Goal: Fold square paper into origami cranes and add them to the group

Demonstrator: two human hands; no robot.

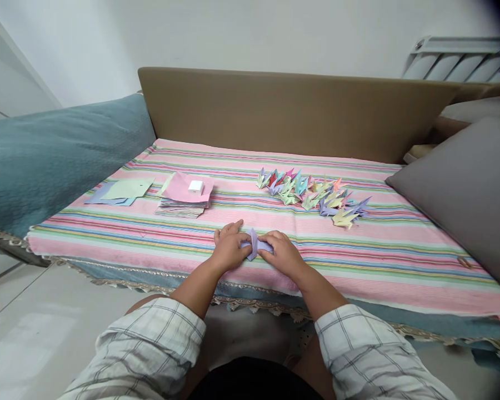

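Note:
A small piece of folded purple origami paper rests on the striped cloth near the front edge of the seat, with a raised fold standing up in its middle. My left hand grips its left side between thumb and fingers, one finger pointing away from it. On the right side, my right hand pinches the paper with thumb and fingertips. Parts of the paper are hidden under both hands. Beyond them lies a group of finished paper cranes in many colours.
A stack of square paper stands at the left, a small white block on top. Farther left lie loose green and blue sheets. A grey cushion leans at the right, near a small brown ring. The brown backrest closes the far side.

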